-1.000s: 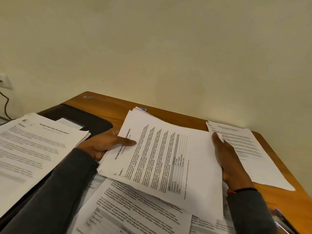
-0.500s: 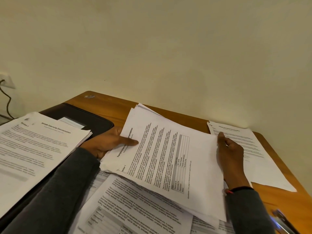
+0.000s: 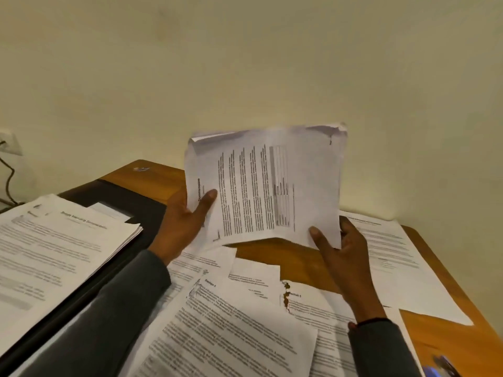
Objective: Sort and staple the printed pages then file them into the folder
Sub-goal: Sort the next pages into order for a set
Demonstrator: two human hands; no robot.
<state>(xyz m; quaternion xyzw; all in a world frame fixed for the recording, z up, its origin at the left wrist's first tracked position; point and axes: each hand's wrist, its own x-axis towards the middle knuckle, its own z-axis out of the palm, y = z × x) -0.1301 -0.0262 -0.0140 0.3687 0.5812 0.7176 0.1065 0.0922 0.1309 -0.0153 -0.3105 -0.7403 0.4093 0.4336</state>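
A set of printed pages (image 3: pixel 266 186) stands nearly upright above the wooden desk (image 3: pixel 275 251), text running sideways. My left hand (image 3: pixel 185 221) grips its left edge, thumb on the front. My right hand (image 3: pixel 343 254) grips its lower right corner. A black folder (image 3: pixel 130 197) lies open at the left, with a thick stack of pages (image 3: pixel 54 240) resting across it. Loose printed sheets (image 3: pixel 231 322) lie scattered below my hands. At the bottom right corner a blue and silver object (image 3: pixel 442 363), perhaps the stapler, is blurred.
A single printed sheet (image 3: pixel 394 257) lies flat on the right of the desk. The cream wall (image 3: pixel 245 63) rises just behind the desk's far edge. A wall socket with a dark cable (image 3: pixel 6 159) is at the far left.
Both hands have lifted the set of pages off the desk and tipped it upright. The loose sheets and bare wood beneath it are now uncovered.
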